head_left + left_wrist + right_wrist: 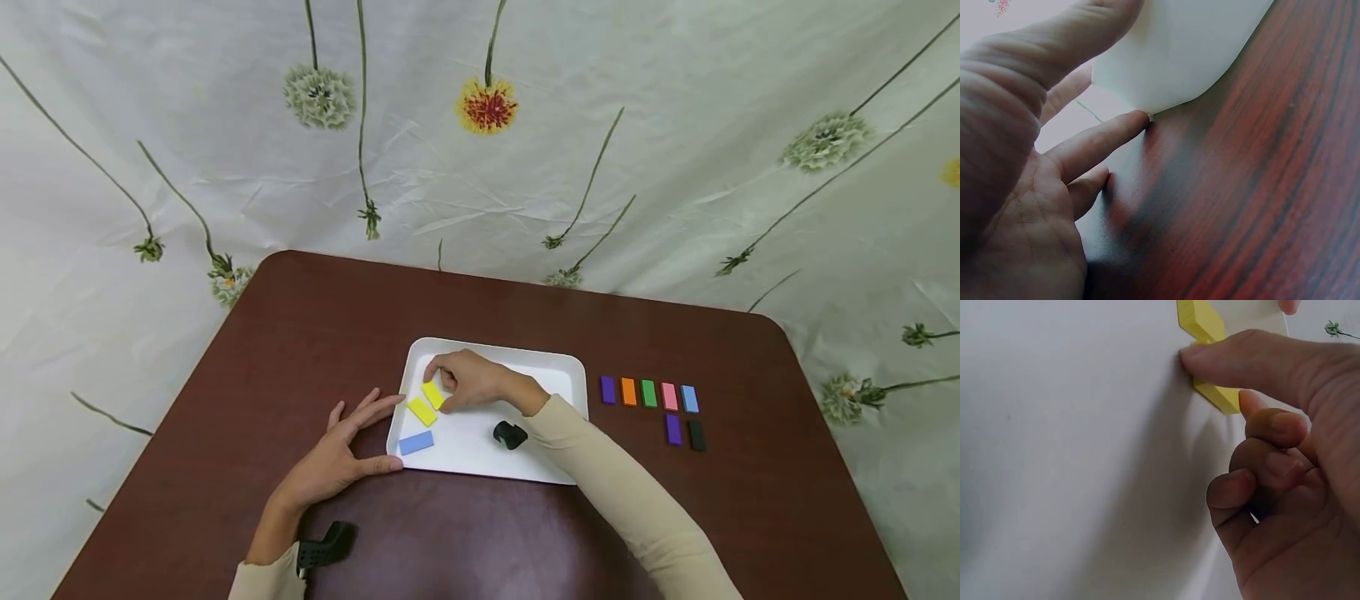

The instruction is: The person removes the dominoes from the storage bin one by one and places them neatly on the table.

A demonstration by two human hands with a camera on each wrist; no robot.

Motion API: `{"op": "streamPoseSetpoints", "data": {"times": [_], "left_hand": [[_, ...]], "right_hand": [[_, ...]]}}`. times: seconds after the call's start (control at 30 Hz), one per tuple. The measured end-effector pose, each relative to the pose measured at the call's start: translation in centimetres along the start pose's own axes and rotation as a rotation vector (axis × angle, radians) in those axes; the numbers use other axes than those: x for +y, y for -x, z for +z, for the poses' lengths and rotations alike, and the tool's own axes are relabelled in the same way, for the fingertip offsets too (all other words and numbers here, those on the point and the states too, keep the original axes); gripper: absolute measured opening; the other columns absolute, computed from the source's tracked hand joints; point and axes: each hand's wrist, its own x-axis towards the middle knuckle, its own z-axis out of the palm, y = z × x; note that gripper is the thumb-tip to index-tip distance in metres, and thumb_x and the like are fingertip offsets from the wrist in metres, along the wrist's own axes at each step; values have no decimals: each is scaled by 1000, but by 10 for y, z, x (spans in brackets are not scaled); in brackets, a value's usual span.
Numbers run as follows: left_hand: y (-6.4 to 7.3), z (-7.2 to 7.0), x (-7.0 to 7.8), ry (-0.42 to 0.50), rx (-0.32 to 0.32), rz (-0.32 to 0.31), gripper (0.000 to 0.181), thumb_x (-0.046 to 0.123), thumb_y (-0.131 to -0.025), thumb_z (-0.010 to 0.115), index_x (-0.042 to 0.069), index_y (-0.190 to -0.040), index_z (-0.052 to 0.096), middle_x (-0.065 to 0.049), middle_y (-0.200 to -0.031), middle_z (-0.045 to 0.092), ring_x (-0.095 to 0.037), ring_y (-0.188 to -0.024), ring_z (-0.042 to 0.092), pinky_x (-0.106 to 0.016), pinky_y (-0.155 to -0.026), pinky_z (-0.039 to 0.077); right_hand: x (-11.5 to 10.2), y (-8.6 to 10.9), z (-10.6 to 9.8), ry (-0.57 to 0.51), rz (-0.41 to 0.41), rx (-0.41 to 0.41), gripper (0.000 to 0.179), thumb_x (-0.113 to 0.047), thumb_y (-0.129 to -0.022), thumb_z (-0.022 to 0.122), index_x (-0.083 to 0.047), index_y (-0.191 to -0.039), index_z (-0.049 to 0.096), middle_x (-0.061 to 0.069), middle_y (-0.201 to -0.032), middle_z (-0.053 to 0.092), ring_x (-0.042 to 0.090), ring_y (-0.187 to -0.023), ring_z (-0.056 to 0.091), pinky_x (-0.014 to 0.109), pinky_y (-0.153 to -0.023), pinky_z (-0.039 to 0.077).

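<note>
My right hand reaches over the white tray and pinches a yellow block between thumb and forefinger. In the right wrist view the thumb crosses this block's top, and the other fingers are curled below. Close beside it lies a second yellow block, near the tray's left side. A blue block rests in the tray's near left corner. My left hand spreads its fingers at the tray's left edge; in the left wrist view a fingertip touches the rim.
Right of the tray, a row of purple, orange, green, pink and light blue blocks lies on the brown table. Another purple block and a black block lie nearer.
</note>
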Motion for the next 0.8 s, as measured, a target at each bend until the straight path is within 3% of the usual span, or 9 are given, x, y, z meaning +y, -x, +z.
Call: {"op": "streamPoseSetpoints", "data": {"times": [0.2, 0.43, 0.8], "left_hand": [[-2, 1, 1, -4, 1, 0, 80, 30, -79, 85, 25, -150, 47, -10, -158, 42, -43, -153, 14, -69, -113, -12], [-2, -1, 3, -8, 4, -16, 81, 32, -78, 86, 26, -150, 47, -11, -158, 40, -42, -154, 13, -67, -114, -13], [2, -2, 1, -4, 2, -14, 84, 31, -78, 87, 26, -151, 46, -6, -158, 42, -40, -154, 13, -67, -114, -12]], "right_hand": [[4, 19, -14, -13, 4, 58, 41, -10, -81, 82, -6, -117, 64, -6, -67, 39, 6, -64, 38, 18, -65, 34], [11, 57, -34, -87, -20, 163, 41, -11, -81, 83, -5, -116, 63, -6, -69, 38, 6, -65, 37, 20, -67, 37], [43, 117, -51, -123, 95, 288, 44, -10, -81, 83, -5, -120, 62, -5, -71, 38, 10, -67, 39, 26, -67, 38]]}}
